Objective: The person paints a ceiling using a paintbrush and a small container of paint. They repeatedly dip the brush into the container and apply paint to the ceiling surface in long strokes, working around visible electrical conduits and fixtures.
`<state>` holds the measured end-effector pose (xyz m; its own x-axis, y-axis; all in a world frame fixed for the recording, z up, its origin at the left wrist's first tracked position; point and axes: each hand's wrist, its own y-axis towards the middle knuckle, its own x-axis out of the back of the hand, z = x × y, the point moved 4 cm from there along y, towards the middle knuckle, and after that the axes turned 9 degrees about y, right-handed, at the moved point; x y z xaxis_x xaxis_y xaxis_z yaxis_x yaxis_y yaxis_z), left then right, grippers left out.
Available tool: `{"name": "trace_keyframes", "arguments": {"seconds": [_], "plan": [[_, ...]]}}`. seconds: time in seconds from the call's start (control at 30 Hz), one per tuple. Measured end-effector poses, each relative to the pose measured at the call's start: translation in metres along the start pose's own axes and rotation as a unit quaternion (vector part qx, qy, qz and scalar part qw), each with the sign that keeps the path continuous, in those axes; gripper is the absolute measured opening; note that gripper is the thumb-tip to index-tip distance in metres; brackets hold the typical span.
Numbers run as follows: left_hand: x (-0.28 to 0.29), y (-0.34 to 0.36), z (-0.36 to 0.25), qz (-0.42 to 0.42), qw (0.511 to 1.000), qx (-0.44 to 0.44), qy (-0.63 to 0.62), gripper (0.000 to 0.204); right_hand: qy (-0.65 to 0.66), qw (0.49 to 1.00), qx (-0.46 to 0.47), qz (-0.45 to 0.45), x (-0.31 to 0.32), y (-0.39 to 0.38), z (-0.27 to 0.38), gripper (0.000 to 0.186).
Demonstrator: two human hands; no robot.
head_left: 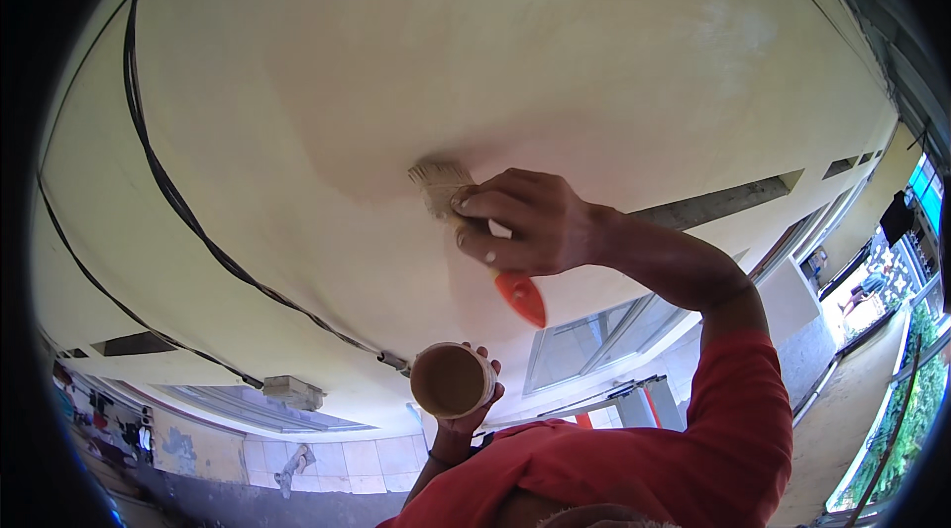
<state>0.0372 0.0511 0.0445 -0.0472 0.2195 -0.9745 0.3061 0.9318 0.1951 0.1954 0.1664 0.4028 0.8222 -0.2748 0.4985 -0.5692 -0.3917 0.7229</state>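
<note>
My right hand (525, 221) grips a broad paintbrush (436, 183) with a red-tipped handle. Its pale, paint-coated bristles rest on the cream painted surface (347, 62), where a slightly darker patch spreads around them. Below and left of the brush, my left hand (466, 421) holds a round cup (448, 379) from underneath, its fingers curled round the far side. The inside of the cup looks tan; whether that is liquid paint or a coated bottom I cannot tell. My red-sleeved right arm reaches up from the lower right.
Black cables (218, 251) run across the left side to a small box (292, 391) and a fitting near the cup. Narrow dark recesses (713, 201) cut the surface on both sides. Windows (594, 340) sit below. At the far right, a small distant person (870, 285) shows near greenery (906, 429).
</note>
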Motion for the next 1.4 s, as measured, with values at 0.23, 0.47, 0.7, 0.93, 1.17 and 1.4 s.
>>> {"name": "trace_keyframes", "arguments": {"seconds": [0.23, 0.47, 0.7, 0.93, 1.17, 1.4], "plan": [[0.004, 0.004, 0.001, -0.003, 1.000, 0.011, -0.011, 0.076, 0.084, 0.908, -0.229, -0.341, 0.138, -0.013, -0.102, 0.023], [0.005, -0.004, -0.004, 0.048, 0.999, 0.000, 0.000, 0.070, -0.119, 0.846, -0.218, -0.471, 0.239, -0.057, -0.136, 0.024], [0.011, -0.008, -0.008, 0.032, 0.999, -0.006, -0.002, 0.069, -0.407, 0.894, -0.077, -0.170, 0.143, -0.020, -0.113, 0.019], [0.010, 0.000, -0.005, 0.019, 1.000, 0.012, -0.002, 0.068, -0.021, 0.995, -0.043, -0.083, 0.028, -0.013, -0.020, 0.025], [0.024, -0.003, 0.002, 0.009, 1.000, 0.006, 0.000, 0.075, 0.131, 0.868, -0.278, -0.391, 0.190, -0.085, -0.125, 0.020], [0.019, 0.003, 0.008, 0.001, 1.000, 0.018, -0.012, 0.076, -0.172, 0.886, -0.183, -0.391, 0.305, -0.094, -0.142, 0.019]]}}
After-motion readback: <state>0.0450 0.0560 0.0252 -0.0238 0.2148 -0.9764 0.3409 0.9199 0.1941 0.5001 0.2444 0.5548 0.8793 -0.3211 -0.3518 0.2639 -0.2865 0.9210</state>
